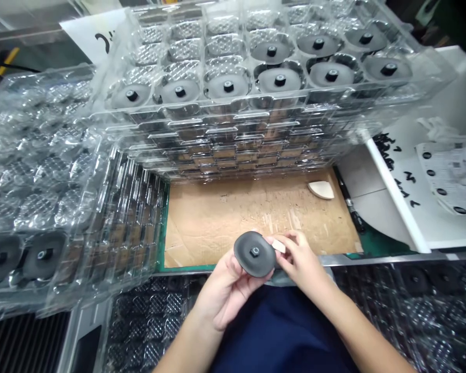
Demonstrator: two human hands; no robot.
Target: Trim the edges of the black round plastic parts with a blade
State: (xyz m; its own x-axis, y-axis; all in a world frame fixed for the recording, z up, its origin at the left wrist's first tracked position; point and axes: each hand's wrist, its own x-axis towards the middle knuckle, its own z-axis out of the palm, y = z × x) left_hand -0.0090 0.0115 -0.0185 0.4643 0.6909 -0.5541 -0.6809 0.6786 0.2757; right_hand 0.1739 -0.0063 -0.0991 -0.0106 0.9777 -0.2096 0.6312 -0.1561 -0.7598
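Note:
My left hand [225, 290] holds a dark grey round disc [254, 254] with a small black nut at its centre, fingers curled round its lower edge. My right hand [301, 261] is closed in a pinch on a small beige wedge-shaped piece [278, 246] pressed against the disc's right rim. Both hands hover over the near edge of a brown cardboard sheet [233, 212] lying on a green mat.
A tall stack of clear plastic trays [256, 134] stands behind, its top tray holding several similar discs [279, 80]. More clear trays [42, 171] stack at left. Another beige wedge [321, 189] lies on the cardboard. A black marker [351, 204] and white papers [446, 176] sit at right.

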